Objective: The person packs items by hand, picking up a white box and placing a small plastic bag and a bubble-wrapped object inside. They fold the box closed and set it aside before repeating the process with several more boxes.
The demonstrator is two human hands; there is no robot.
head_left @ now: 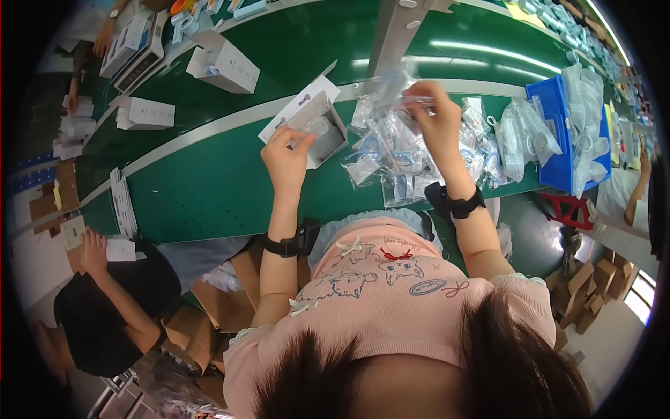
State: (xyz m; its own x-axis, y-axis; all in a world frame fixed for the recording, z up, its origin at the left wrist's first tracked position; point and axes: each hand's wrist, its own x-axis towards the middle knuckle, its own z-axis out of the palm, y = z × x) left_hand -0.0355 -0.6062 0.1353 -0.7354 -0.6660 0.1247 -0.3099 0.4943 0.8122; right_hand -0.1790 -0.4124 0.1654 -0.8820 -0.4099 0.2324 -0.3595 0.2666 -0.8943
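Note:
My left hand (pixel 287 157) is closed on the near edge of an open white box (pixel 301 106). The box is tilted, its flaps spread, and clear plastic wrapping shows inside it. To the right, my right hand (pixel 438 120) pinches a clear plastic bag (pixel 394 89) above a heap of small bagged parts (pixel 401 150). The bag is blurred, and I cannot make out what is in it. Some bags in the heap hold blue, looped pieces. A black band is strapped round each of my wrists.
Long clear packages (pixel 516 136) lie beside a blue bin (pixel 555 140) at the right. White boxes (pixel 234 66) stand at the back left. A metal post (pixel 398 35) rises behind the heap. Another person's hand (pixel 94 251) holds a white box at the left. Cardboard boxes (pixel 192 328) are below the table.

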